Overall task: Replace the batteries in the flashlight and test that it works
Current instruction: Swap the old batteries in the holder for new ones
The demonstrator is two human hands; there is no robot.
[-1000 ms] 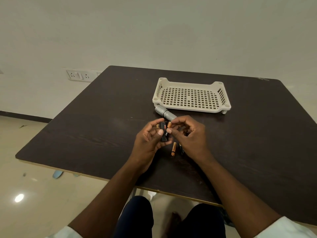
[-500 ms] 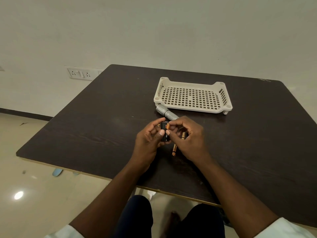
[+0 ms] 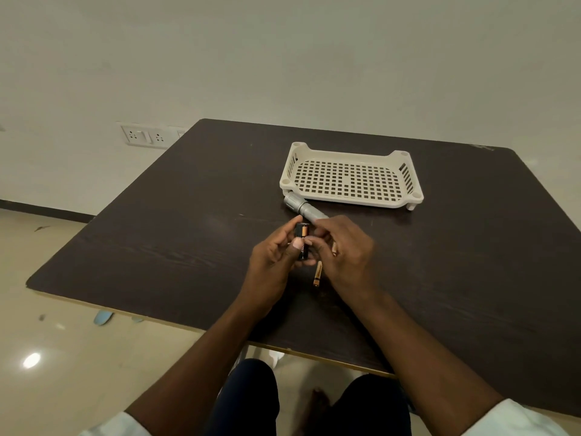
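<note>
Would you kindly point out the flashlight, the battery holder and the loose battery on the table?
flashlight (image 3: 302,207): head view, on its grey barrel just behind the head.
battery holder (image 3: 302,235): head view, on its upper part above the left thumb.
loose battery (image 3: 317,273): head view, on its orange middle.

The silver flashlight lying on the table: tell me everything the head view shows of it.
The silver metal flashlight is a ribbed cylinder with a wider head. It lies on its side on the dark wooden table, slanted, its head just in front of the cream perforated plastic tray's near left corner; whether they touch is unclear. Its tail end is hidden behind the right hand. No light shows from it.
</note>
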